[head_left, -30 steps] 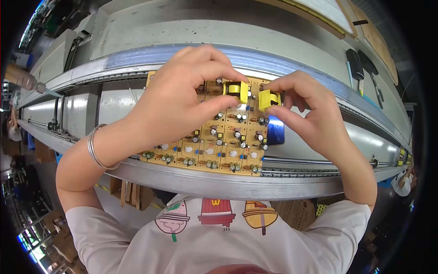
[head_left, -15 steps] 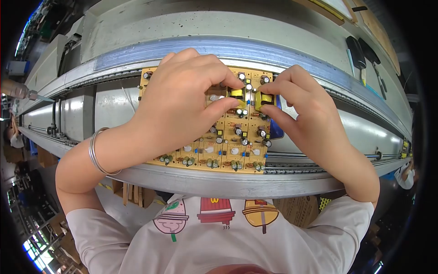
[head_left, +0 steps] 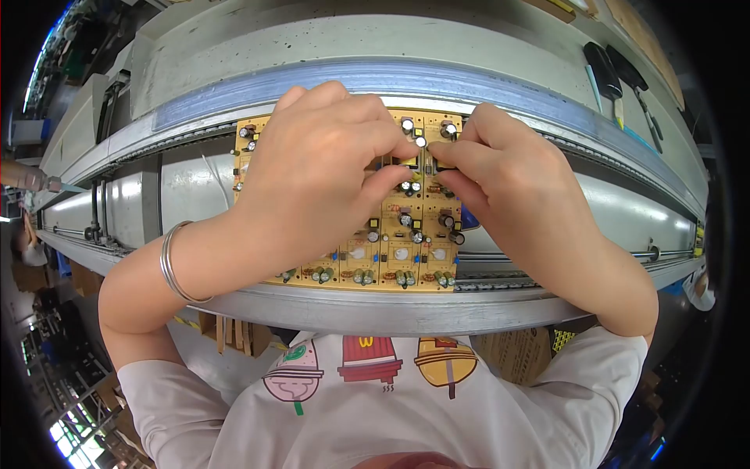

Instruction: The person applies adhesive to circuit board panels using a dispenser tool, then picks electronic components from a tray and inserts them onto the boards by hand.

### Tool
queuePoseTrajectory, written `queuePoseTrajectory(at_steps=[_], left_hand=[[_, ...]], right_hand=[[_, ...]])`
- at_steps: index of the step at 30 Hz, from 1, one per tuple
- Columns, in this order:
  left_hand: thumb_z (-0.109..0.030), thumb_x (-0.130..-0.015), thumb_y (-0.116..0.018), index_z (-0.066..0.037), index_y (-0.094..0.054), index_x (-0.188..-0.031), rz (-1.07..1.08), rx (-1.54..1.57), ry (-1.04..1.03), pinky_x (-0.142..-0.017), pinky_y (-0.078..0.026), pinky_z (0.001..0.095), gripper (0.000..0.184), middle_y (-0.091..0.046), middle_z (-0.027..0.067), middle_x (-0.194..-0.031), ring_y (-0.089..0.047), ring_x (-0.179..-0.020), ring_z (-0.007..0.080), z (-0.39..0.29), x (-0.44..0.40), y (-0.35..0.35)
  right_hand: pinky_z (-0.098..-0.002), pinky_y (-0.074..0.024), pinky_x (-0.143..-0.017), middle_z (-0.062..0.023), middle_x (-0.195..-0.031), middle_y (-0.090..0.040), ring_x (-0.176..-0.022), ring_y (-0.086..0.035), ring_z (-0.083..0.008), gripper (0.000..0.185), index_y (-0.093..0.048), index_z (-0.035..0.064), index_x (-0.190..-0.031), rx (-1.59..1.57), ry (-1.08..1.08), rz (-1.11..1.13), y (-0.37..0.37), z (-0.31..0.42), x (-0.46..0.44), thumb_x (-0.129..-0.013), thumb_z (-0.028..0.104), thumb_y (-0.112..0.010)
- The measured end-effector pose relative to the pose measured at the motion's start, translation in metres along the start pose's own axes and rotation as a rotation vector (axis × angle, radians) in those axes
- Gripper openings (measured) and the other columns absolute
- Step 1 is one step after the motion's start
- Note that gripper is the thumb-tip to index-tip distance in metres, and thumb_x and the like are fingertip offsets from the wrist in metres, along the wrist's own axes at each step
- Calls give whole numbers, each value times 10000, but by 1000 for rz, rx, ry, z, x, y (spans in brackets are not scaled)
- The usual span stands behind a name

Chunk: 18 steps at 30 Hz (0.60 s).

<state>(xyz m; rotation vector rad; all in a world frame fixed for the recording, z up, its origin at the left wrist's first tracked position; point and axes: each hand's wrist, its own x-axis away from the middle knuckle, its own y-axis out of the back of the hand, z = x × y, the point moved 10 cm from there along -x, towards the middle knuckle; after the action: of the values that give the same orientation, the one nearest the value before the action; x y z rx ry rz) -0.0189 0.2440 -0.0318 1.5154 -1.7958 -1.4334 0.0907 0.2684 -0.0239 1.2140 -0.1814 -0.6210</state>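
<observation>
A tan circuit board panel (head_left: 393, 213) crowded with small parts lies across the rails in front of me. My left hand (head_left: 320, 160) reaches over its upper part, thumb and forefinger closed on a yellow-taped transformer (head_left: 411, 162) at the board. To the right of it, my right hand (head_left: 516, 168) pinches a second transformer (head_left: 444, 166), mostly covered by the fingers. Capacitors (head_left: 448, 130) stand near both hands. White blobs and more capacitors show along the panel's lower rows. The panel's left part is hidden beneath my left hand and forearm.
Metal conveyor rails (head_left: 367, 311) with chains run left to right on both sides of the panel. Black-handled tools (head_left: 605, 74) lie at the upper right. A screwdriver-like tool (head_left: 35, 178) hangs at the far left. A cardboard box (head_left: 512, 356) sits below the front rail.
My right hand's fingers have shifted slightly left and now cover most of the transformer they hold. The left hand stays nearly in place on its transformer.
</observation>
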Motion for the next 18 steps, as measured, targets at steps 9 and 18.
queuePoseTrajectory(at_steps=[9,18], left_hand=[[-125,-781,-839,-142,-781,-971,-37,41,60,-814,-392,339,199,-738,-30,-986,-600,-868,194,3,2,-6],[-135,-772,-850,-145,-783,-954,24,1,-3,-821,-386,335,194,-736,-43,-951,-590,-837,188,18,6,3]], right_hand=[[-399,-517,-657,-110,-869,-591,-756,-624,-301,245,-734,2,-1031,-33,7,-49,3,-7,9,-791,-22,-777],[-406,-511,-656,-111,-866,-581,-762,-617,-305,256,-733,5,-1038,-10,-1,-22,-10,4,-8,-788,-22,-777]])
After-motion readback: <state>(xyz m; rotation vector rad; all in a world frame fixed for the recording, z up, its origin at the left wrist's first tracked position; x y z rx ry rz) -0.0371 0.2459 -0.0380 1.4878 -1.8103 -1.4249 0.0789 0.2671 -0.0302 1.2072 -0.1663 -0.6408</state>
